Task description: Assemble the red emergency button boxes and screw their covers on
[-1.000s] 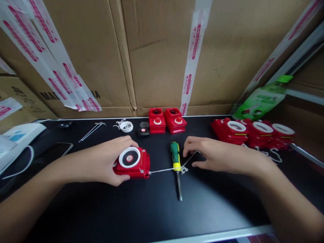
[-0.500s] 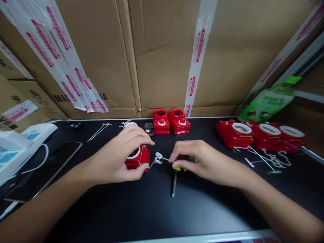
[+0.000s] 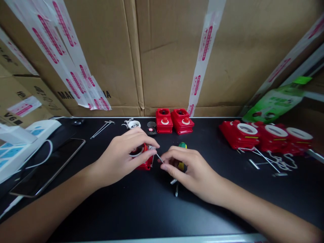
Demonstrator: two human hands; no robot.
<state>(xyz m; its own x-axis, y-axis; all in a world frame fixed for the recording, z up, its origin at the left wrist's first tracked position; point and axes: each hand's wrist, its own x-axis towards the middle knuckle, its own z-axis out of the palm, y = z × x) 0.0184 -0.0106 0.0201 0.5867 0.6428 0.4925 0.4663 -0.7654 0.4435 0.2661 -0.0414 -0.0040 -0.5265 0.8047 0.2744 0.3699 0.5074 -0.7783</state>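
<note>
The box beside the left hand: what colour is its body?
Red; the head view shows the box, partly hidden by the left hand.

Black tabletop (image 3: 141,209) is being occupied on several sides of the hands. Under left hand (image 3: 124,155), red housing (image 3: 146,165) is being partly covered; under right hand (image 3: 192,165), screwdriver (image 3: 182,145) is being mostly hidden. Beyond both hands, two red boxes (image 3: 164,127) are being carried side by side; beyond left hand, white ring (image 3: 134,125). Off to right hand's right, three white-ringed red boxes (image 3: 272,143) are being borne in a row, metal rods (image 3: 253,164) just before them. Left of left hand, phone (image 3: 54,167) and power strip (image 3: 48,128) are being supported.
</note>
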